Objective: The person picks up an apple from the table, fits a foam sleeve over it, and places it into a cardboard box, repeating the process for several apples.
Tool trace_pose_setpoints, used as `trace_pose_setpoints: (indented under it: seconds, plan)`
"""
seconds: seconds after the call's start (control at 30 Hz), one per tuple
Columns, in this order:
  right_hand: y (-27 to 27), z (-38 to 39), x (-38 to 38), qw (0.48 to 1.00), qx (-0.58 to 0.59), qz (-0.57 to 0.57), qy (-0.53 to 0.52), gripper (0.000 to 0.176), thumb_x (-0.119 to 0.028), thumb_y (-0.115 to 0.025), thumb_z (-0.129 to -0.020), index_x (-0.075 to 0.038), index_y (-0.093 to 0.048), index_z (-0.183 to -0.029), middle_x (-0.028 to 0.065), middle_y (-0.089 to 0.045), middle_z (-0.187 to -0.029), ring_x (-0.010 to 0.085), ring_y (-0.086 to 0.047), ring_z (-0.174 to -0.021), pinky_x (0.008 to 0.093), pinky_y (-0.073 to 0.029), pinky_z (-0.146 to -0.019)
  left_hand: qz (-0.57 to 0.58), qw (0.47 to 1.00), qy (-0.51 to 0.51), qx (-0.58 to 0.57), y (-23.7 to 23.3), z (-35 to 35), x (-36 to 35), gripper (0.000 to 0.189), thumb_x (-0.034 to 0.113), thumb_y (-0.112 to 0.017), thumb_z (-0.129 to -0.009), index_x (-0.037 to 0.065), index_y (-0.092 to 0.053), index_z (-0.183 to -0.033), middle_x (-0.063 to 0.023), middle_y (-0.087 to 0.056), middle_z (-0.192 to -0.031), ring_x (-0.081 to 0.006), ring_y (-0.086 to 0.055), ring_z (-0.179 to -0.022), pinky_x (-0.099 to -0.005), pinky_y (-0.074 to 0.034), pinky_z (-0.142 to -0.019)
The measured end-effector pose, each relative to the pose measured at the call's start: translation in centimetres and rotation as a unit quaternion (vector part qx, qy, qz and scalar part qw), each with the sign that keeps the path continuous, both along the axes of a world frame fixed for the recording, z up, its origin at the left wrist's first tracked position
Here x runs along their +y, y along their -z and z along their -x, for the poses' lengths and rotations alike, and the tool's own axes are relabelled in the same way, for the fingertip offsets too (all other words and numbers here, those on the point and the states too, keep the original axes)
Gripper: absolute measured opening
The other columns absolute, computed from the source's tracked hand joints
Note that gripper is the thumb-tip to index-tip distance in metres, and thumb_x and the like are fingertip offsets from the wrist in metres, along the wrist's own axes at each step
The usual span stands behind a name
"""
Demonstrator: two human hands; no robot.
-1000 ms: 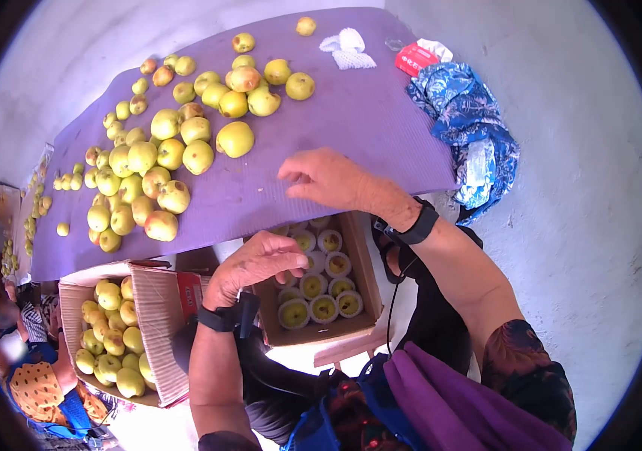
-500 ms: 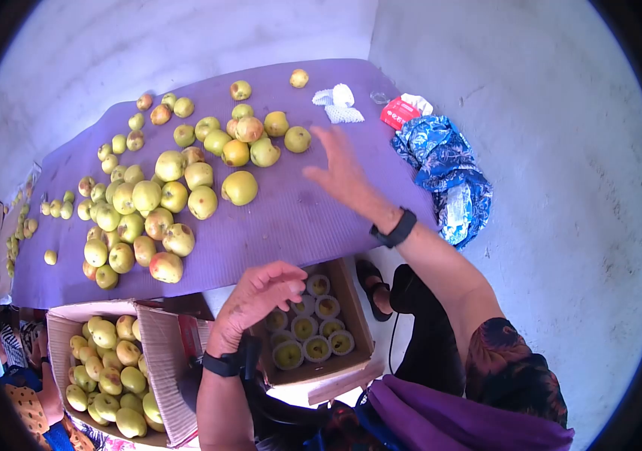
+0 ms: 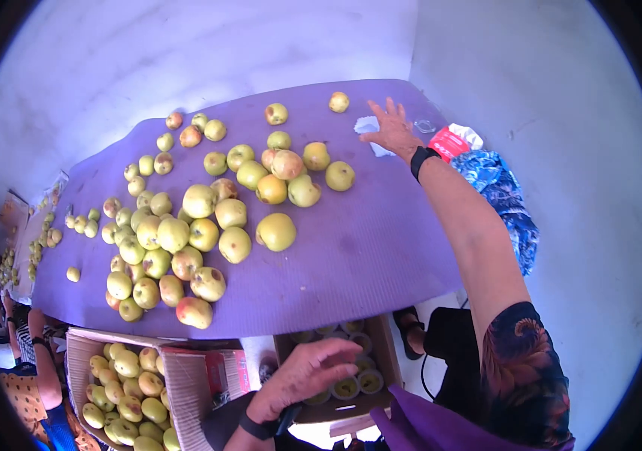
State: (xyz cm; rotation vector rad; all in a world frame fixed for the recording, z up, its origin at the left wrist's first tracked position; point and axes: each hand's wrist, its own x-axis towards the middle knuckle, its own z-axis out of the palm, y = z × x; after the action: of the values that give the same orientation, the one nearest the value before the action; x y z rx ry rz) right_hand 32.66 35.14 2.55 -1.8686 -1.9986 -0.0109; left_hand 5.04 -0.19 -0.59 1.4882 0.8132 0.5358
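Observation:
My right hand (image 3: 392, 129) reaches to the far right of the purple-covered table (image 3: 351, 263), fingers spread over white foam fruit nets (image 3: 370, 126) and partly hiding them. My left hand (image 3: 309, 376) hovers in front of the table edge, loosely curled with fingers apart and nothing in it. Below it stands a cardboard box (image 3: 390, 349) of apples in white foam nets, among them a wrapped apple (image 3: 345, 388). Many loose green-yellow apples, some with red or brown patches, cover the table's left and middle; the nearest large apple (image 3: 276, 231) sits by itself.
A carton (image 3: 197, 383) full of bare apples (image 3: 131, 408) stands at the lower left. Beside the table's right edge lie a red packet (image 3: 448, 143) and blue patterned cloth (image 3: 505, 203). Other people's arms (image 3: 46, 368) show at far left, near another table with apples.
My right hand has moved away from me and right, onto the foam nets. The view has shifted, and my left hand now appears lower, covering more of the box of wrapped apples.

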Motion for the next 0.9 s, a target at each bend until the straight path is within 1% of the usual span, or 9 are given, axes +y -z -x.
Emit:
trace_pose_setpoints:
  seconds: [0.1,0.2,0.4,0.47,0.57,0.67,0.73,0.8,0.9]
  plan:
    - [3.1,-0.9,3.0,0.996,0.044,0.075,0.010,0.091,-0.047,-0.073,-0.072,-0.026,-0.027,-0.148,0.0168,-0.022,-0.153,0.0429,-0.014,-0.141,0.0621,-0.024,-0.107,0.016,1.000,-0.011,0.008,0.7,-0.2,0.0,0.034,0.018,-0.067,-0.088,0.005,-0.058,-0.118,-0.0086,-0.065,-0.101,-0.0165,-0.065,-0.092,-0.0297,-0.053,-0.078]
    - [6.0,-1.2,5.1,0.984,0.041,0.166,0.044,0.087,-0.050,-0.069,-0.074,-0.025,-0.029,-0.148,0.0135,-0.033,-0.149,0.0402,-0.023,-0.138,0.0595,-0.027,-0.106,0.024,0.999,-0.024,0.030,0.5,-0.5,0.3,0.034,0.017,-0.067,-0.087,0.006,-0.059,-0.118,-0.0091,-0.065,-0.101,-0.0183,-0.067,-0.090,-0.0299,-0.054,-0.076]
    - [6.6,-3.6,6.5,0.991,-0.032,0.111,0.063,0.052,-0.033,-0.065,-0.079,-0.025,-0.055,-0.129,0.0127,-0.051,-0.133,0.0362,-0.043,-0.124,0.0518,-0.039,-0.099,0.035,0.997,-0.010,0.066,-0.2,-1.1,1.2,0.035,0.017,-0.065,-0.089,0.004,-0.057,-0.121,-0.0083,-0.064,-0.104,-0.0164,-0.064,-0.094,-0.0298,-0.051,-0.081]
    - [7.6,-4.1,6.9,0.998,-0.006,0.044,0.049,0.035,-0.021,-0.063,-0.077,-0.023,-0.066,-0.112,0.0140,-0.061,-0.119,0.0357,-0.052,-0.116,0.0460,-0.044,-0.095,-0.012,0.996,-0.028,0.087,0.2,-1.3,1.3,0.033,0.016,-0.066,-0.088,0.003,-0.058,-0.118,-0.0089,-0.065,-0.102,-0.0174,-0.065,-0.092,-0.0301,-0.052,-0.079]
    - [6.9,-4.6,4.8,1.000,0.012,0.012,-0.015,0.030,-0.016,-0.062,-0.073,-0.019,-0.070,-0.102,0.0155,-0.067,-0.102,0.0356,-0.061,-0.102,0.0444,-0.048,-0.090,-0.053,0.993,-0.055,0.094,0.7,-1.4,1.1,0.031,0.017,-0.067,-0.085,0.003,-0.060,-0.112,-0.0117,-0.067,-0.097,-0.0232,-0.068,-0.083,-0.0319,-0.054,-0.071]
    - [5.7,-4.1,1.4,0.997,0.055,0.057,0.010,0.024,-0.017,-0.062,-0.072,-0.016,-0.072,-0.094,0.0162,-0.068,-0.094,0.0351,-0.064,-0.093,0.0446,-0.050,-0.084,-0.075,0.990,-0.060,0.103,1.3,-1.2,1.2,0.030,0.016,-0.068,-0.085,0.002,-0.061,-0.110,-0.0128,-0.067,-0.093,-0.0241,-0.068,-0.081,-0.0320,-0.054,-0.069]
    - [4.2,-3.6,-1.1,0.995,0.051,0.084,0.006,0.026,-0.017,-0.064,-0.069,-0.015,-0.072,-0.093,0.0160,-0.069,-0.094,0.0352,-0.065,-0.092,0.0429,-0.050,-0.082,-0.092,0.989,-0.065,0.095,1.5,-1.0,1.2,0.030,0.016,-0.067,-0.085,0.001,-0.061,-0.110,-0.0136,-0.067,-0.092,-0.0235,-0.068,-0.079,-0.0322,-0.054,-0.069]
    - [3.4,-3.4,-3.8,0.986,0.111,0.109,-0.066,0.027,-0.018,-0.067,-0.066,-0.015,-0.072,-0.093,0.0150,-0.069,-0.090,0.0339,-0.065,-0.088,0.0408,-0.051,-0.080,-0.096,0.990,-0.070,0.082,1.4,-1.1,1.1,0.026,0.013,-0.065,-0.087,0.002,-0.061,-0.110,-0.0076,-0.067,-0.084,-0.0148,-0.066,-0.077,-0.0280,-0.053,-0.069]
    - [3.1,-2.6,-7.2,0.969,0.166,0.108,-0.151,0.024,-0.017,-0.069,-0.068,-0.011,-0.070,-0.091,0.0135,-0.067,-0.090,0.0302,-0.064,-0.088,0.0366,-0.049,-0.082,-0.115,0.986,-0.083,0.084,1.0,-1.0,1.0,0.023,0.012,-0.064,-0.088,0.001,-0.062,-0.108,-0.0077,-0.067,-0.084,-0.0143,-0.065,-0.077,-0.0280,-0.052,-0.070]
